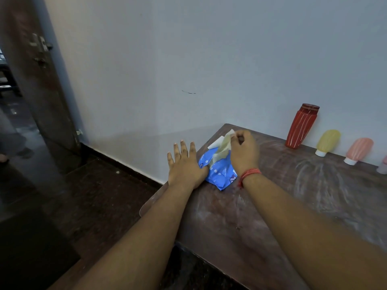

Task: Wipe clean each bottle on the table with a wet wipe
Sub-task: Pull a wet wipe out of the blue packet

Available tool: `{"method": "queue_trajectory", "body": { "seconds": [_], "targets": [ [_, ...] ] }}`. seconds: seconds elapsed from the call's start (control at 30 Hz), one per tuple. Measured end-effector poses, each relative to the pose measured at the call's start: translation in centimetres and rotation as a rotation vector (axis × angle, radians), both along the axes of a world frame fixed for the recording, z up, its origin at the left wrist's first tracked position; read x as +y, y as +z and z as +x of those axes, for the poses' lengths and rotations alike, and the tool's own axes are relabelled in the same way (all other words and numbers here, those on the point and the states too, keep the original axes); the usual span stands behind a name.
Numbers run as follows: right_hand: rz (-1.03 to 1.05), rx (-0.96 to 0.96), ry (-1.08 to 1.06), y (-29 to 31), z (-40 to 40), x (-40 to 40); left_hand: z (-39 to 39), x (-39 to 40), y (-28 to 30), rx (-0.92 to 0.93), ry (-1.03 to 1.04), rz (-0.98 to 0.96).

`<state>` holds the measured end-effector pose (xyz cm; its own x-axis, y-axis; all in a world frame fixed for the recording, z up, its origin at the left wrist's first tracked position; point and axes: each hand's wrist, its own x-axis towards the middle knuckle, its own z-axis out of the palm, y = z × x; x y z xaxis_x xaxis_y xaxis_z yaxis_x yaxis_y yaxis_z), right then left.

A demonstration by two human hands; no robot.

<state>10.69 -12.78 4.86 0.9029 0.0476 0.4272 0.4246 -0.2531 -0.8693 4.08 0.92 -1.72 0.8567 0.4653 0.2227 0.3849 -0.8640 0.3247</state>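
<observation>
head view: left hand (184, 166) presses flat on the blue wipe pack (219, 172); right hand (244, 152) pinches a wet wipe (223, 146) half drawn out. bottles (301, 127) stand far right, untouched. tugging hard may tear it.

Partial "me" on wipe pack (219, 174)

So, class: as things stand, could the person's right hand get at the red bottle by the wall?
Probably yes. The table between the right hand and the red bottle is bare, but the hand is pinching a wet wipe.
</observation>
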Motion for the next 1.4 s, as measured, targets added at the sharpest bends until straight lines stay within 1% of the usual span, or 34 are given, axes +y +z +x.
{"method": "queue_trajectory", "body": {
  "seconds": [0.07,0.2,0.33,0.5,0.7,0.9,0.97,1.03,1.3,1.4],
  "targets": [
    [0.095,0.002,0.004,1.0,0.2,-0.5,0.0,0.0,0.0,-0.001,0.001,0.0],
    [0.199,-0.033,0.023,3.0,0.0,-1.5,0.1,0.0,-0.1,0.007,0.0,0.009],
    [0.245,-0.045,0.026,3.9,0.0,-2.5,0.1,0.0,0.0,0.016,0.007,0.016],
    [0.321,-0.036,0.034,4.3,-0.6,-3.8,0.0,-0.1,-0.1,-0.027,0.004,0.019],
    [0.343,-0.034,0.013,4.7,-1.2,-6.4,-0.4,-0.3,0.2,-0.054,-0.025,0.035],
    [0.326,-0.028,-0.007,4.7,-2.1,-9.9,-1.5,-1.0,1.2,-0.159,-0.213,0.051],
    [0.309,-0.023,-0.011,4.5,-2.4,-11.0,-1.9,-1.9,1.4,-0.205,-0.248,0.05],
    [0.302,-0.008,-0.016,4.4,-2.7,-12.1,-2.1,-3.3,1.9,-0.231,-0.27,0.087],
    [0.308,0.029,-0.039,4.4,-4.6,-17.5,-0.8,-12.7,5.9,-0.356,-0.479,0.214],
    [0.296,0.028,-0.067,4.6,-5.2,-20.8,-0.2,-17.0,6.7,-0.389,-0.586,0.183]
  ]
}}
